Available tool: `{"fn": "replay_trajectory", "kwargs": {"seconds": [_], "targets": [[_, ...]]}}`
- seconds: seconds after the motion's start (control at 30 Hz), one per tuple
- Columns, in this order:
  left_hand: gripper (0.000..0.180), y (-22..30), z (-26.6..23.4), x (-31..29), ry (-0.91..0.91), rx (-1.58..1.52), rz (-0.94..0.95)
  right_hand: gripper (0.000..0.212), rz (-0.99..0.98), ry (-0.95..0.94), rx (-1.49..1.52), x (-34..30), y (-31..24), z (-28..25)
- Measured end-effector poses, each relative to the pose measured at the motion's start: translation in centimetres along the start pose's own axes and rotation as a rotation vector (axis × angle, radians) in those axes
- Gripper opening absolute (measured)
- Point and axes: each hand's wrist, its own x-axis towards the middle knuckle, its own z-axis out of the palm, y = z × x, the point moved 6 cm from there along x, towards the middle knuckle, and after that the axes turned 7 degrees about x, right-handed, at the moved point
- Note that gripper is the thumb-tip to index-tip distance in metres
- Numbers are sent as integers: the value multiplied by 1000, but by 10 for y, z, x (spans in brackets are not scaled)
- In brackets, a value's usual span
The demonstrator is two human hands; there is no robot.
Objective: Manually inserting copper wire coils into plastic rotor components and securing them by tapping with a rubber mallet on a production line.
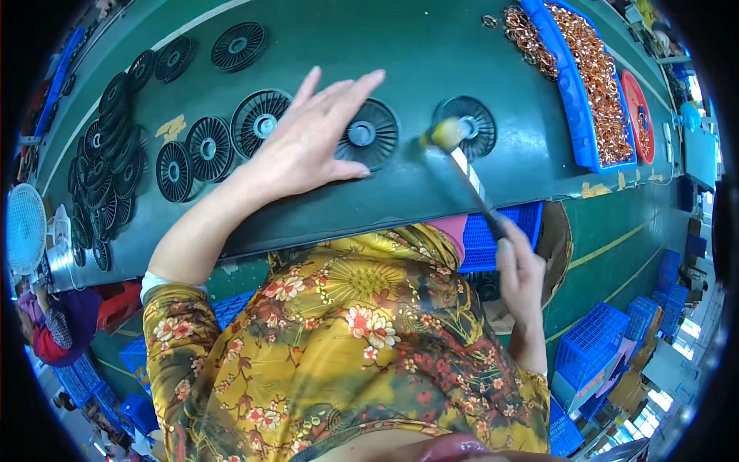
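My left hand (312,138) hangs over the green table with fingers spread and nothing in them. Beneath and beside its fingers lies a black round plastic grille (379,131) with a pale hub. Wrapped round a dark handle, my right hand (521,269) holds a mallet (471,179) whose yellowish head is blurred. That head is over the left side of another black grille (483,127), by its hub; whether they touch I cannot tell. More black grilles (209,148) lie in a row left of my left hand, one partly hidden by it.
At the far right, a blue tray (573,96) holds many copper-coloured rings, with a loose heap of rings (527,42) beside it. A red round dish (637,115) stands beyond. Black grilles pile up (108,165) at left. Blue crates (589,346) stand on the floor; a white fan (27,227) is at far left.
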Motion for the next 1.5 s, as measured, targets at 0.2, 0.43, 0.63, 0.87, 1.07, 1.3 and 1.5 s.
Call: {"fn": "replay_trajectory", "kwargs": {"seconds": [0.2,0.43,0.63,0.87,1.07,1.3,1.5], "targets": [[114,-3,17,7,-6,-148,-60,37,-343,54,400,-3,-28,-3],[119,-7,21,4,87,-171,-73,33,-210,-39,-14,16,-40,19],[114,0,1,-13,86,-75,28,34,-202,-125,-208,36,-33,50],[106,-66,-50,-71,-17,216,-254,32,-266,-300,-75,24,-41,46],[100,-26,-49,-44,183,82,-116,33,-5,-33,-63,42,-14,30],[109,-2,16,-5,89,-26,-8,33,-232,59,193,18,-32,11],[117,-11,20,-5,94,-113,-83,31,-109,-18,-84,23,-20,18]]}}
